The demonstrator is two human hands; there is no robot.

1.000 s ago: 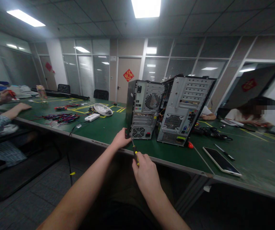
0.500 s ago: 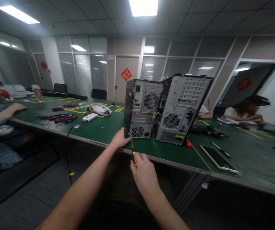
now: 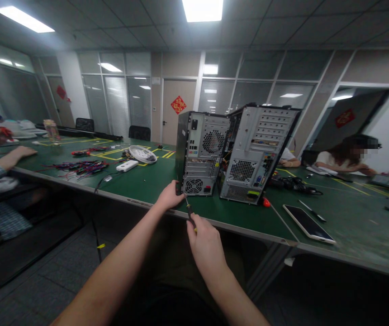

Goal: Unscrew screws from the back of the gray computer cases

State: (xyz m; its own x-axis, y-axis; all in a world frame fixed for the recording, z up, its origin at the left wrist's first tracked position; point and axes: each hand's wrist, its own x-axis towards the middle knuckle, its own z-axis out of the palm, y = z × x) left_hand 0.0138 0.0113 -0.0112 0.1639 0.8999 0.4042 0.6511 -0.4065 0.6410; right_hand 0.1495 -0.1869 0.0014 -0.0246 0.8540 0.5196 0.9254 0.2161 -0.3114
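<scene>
Clamping screwdriver (image 3: 189, 211) in right fingers (image 3: 200, 221) at computer (image 3: 199, 168) by worktop's (image 3: 139, 191) front edge, with left fingers' (image 3: 175, 198) grip unclear; apparently screwdriving; next needing steadiness.

The bare right hand (image 3: 208, 242) hides from me much of the slim black-and-yellow screwdriver (image 3: 189, 211), its tip indistinct.

Ceiling light panels (image 3: 202, 10) glare white in otherwise dim surroundings, glass partitions (image 3: 254, 65) mirroring lights; floor (image 3: 54, 267) deep in shadow, detail soft, edges stretched
</scene>
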